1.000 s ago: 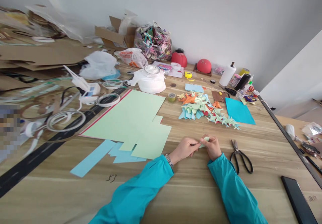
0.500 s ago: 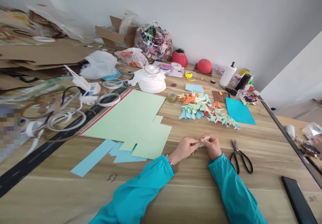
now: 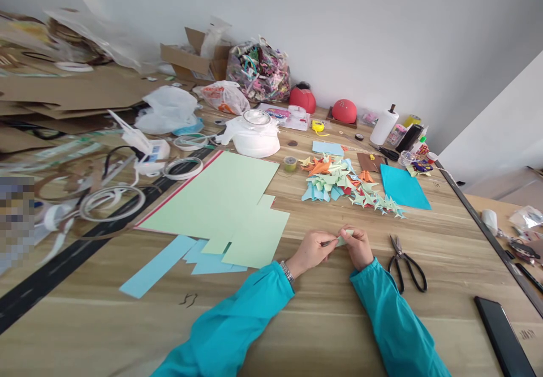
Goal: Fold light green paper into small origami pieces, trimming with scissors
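A small piece of pale green paper is pinched between the fingertips of both my hands, just above the table. My left hand grips its left side with bent fingers; a slim dark spot shows between thumb and finger, too small to name. From the right, my right hand presses its thumb on the paper, partly hiding it. Black-handled scissors lie beside my right hand. Beyond the hands is a pile of folded paper pieces in green, blue and orange. Large green sheets lie to the left.
Blue paper strips stick out below the green sheets. A phone rests near the right front. Towards the back are a tape roll, a teal sheet, a white bottle and red domes. Cables and rolls clutter the left.
My left fingers have shifted slightly, with thumb and index finger now more bent and a dark spot showing between them. The paper stays in both hands. Everything else lies as before.
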A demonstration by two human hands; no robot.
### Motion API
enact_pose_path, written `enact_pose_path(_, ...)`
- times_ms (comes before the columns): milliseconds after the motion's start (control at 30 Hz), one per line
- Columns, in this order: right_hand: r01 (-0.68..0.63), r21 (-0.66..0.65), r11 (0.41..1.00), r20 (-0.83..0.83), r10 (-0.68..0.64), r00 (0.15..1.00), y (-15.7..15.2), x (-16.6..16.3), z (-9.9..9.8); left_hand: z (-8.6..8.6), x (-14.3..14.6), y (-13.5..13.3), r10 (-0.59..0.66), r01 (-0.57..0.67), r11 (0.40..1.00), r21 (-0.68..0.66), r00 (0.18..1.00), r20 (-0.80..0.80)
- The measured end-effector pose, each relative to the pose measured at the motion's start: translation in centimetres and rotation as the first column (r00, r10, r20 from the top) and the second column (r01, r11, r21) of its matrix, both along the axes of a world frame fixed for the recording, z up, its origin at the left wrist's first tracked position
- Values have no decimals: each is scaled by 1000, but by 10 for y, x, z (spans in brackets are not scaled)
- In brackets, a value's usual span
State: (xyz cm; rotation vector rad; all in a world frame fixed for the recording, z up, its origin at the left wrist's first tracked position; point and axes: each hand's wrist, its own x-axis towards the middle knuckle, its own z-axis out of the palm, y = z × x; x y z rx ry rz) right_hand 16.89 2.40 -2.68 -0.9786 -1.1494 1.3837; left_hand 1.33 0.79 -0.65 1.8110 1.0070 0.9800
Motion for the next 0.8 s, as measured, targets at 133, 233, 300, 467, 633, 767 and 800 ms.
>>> enact_pose_path(133,-19,-43,999,-57,16,998,-1,-1,4,0,0,0,-6,6,1000,1,1000,0)
enact_pose_path(233,-18,-64,998,-97,12,995,-1,-3,7,1,0,0,-8,9,1000,-9,1000,4)
enact_pose_path(300,-22,-75,997,-103,14,995,-1,-3,9,1,0,1,-12,12,1000,-14,1000,4)
enact_pose_path(467,-24,-78,997,-97,17,995,-2,-4,11,3,0,0,-34,35,998,-44,999,18)
enact_pose_path(633,-25,-78,997,-114,16,993,-1,-1,5,3,0,0,-39,45,993,-110,998,56)
enact_pose_path(767,-8,-59,998,-81,4,997,2,2,-2,2,-1,1,14,-4,988,-157,998,60)
enact_pose_path(800,-16,-34,999,-57,14,998,2,2,-3,2,-2,1,18,-9,989,-150,998,59)
